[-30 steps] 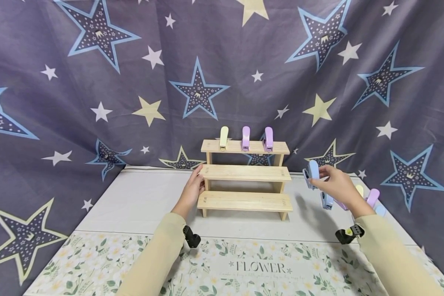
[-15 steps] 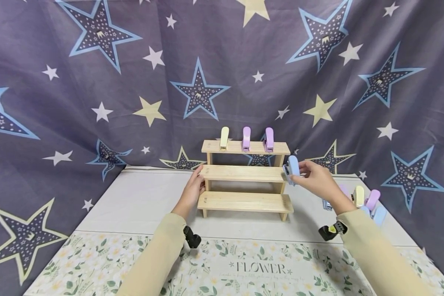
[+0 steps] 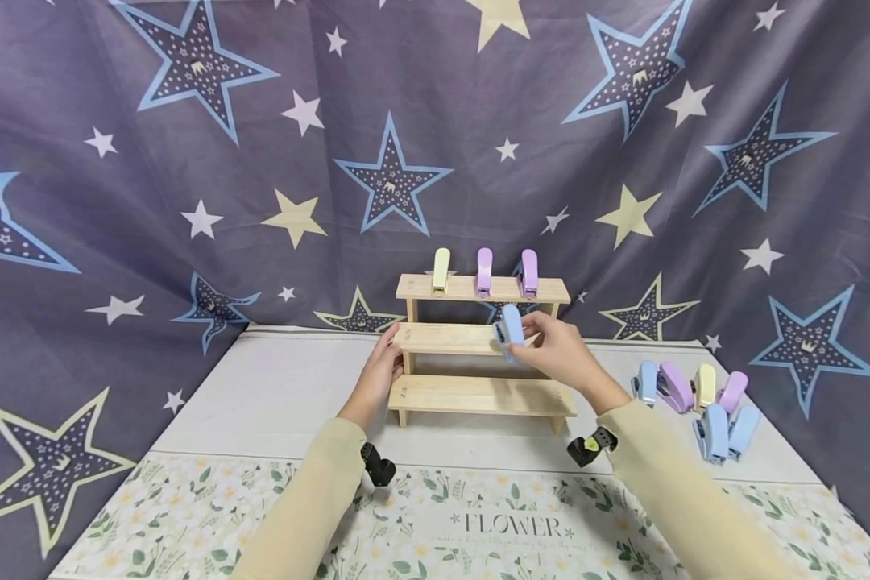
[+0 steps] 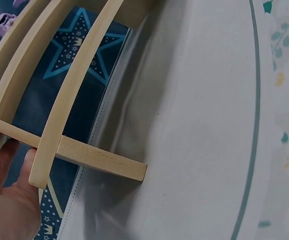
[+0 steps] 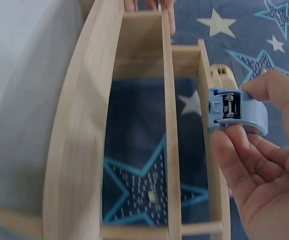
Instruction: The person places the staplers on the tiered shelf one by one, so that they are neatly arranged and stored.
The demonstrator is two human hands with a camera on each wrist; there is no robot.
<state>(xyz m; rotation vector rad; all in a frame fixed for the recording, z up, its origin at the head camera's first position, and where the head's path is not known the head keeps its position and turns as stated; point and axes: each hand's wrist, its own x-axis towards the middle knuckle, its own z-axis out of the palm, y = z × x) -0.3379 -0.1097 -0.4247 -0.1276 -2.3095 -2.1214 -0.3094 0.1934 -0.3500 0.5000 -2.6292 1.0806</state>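
Observation:
In the head view a light wooden three-tier display rack stands mid-table. My left hand grips its left end at the middle tier, fingers partly hidden behind the wood. Between thumb and fingers, my right hand pinches a small light-blue stapler, which overlaps the right half of the middle tier. The right wrist view shows a spring inside the blue stapler. Along the top tier stand a pale-yellow stapler, a purple stapler and another purple stapler.
On the right of the table sits a group of several staplers, including a blue stapler, a purple stapler and a yellow stapler. A star-print curtain hangs behind. A floral cloth strip covers the front.
My right hand has carried the blue stapler leftward from above the right-hand group to the front of the middle tier. The left hand keeps its hold on the rack.

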